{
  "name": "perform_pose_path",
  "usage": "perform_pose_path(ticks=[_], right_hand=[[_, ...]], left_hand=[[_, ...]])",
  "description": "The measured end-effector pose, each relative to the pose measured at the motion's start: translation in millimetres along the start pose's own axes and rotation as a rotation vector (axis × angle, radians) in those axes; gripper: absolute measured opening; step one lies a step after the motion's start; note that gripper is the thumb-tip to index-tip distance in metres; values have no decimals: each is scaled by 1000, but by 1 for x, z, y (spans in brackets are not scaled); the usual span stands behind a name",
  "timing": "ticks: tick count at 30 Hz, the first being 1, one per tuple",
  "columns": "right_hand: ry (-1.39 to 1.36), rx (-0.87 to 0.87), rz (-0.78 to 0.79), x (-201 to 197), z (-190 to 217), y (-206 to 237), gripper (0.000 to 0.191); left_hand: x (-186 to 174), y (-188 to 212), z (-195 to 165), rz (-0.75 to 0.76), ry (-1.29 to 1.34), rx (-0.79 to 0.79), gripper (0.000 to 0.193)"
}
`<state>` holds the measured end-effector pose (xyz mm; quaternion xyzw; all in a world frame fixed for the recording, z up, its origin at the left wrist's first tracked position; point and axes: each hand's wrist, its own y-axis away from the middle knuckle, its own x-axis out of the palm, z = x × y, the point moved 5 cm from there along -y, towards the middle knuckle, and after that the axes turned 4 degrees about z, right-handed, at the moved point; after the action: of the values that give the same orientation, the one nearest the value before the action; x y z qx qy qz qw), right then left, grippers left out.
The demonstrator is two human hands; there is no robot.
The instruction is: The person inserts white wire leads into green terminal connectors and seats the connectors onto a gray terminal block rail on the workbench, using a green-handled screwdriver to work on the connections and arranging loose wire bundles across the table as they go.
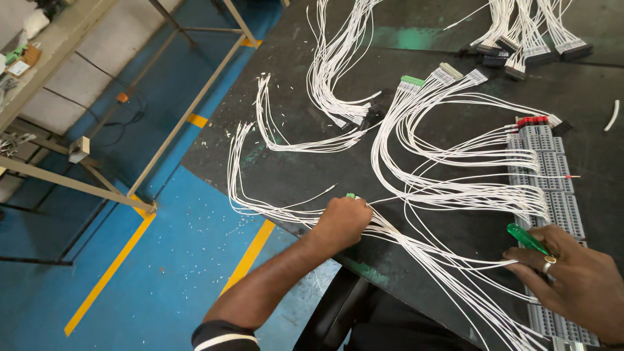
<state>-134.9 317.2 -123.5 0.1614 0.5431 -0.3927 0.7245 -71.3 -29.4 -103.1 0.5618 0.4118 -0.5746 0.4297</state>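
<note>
Head cam looked down on a dark bench covered in white wires, with blue floor and yellow lines off to the left. The left hand sat near the bench's front edge, fingers curled shut in a fist around a bunch of those wires, and a small green connector poked out right at the knuckles. From that fist the wires fanned out both ways, some looping up and left, others running right across to the terminal strip, a long grey row of blocks lying along the right side of the bench with a few red bits on its top end. The right hand rested on the lower part of that strip, fingers closed on a green screwdriver whose handle stuck out up and left from the grip; there was a ring on one finger. Further back, more wire bundles ended in plugs, well apart from both hands. A metal frame stood over the floor to the left.
</note>
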Motion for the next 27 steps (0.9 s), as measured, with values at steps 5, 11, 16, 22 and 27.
perform_pose_path(ticks=[5, 11, 16, 22, 27], right_hand=[[36, 43, 60, 4, -2, 0, 22], [-5, 91, 63, 9, -5, -1, 23], [-10, 90, 68, 10, -6, -2, 29], [40, 97, 82, 9, -4, -3, 26], [53, 140, 111, 8, -5, -3, 26]], left_hand=[[14, -8, -9, 77, -104, 73, 3], [5, 0, -7, 66, -51, 0, 9], [-4, 2, -6, -7, 5, 25, 16], [-1, 7, -4, -77, 23, 144, 10], [-1, 10, -3, -103, 63, 119, 7]])
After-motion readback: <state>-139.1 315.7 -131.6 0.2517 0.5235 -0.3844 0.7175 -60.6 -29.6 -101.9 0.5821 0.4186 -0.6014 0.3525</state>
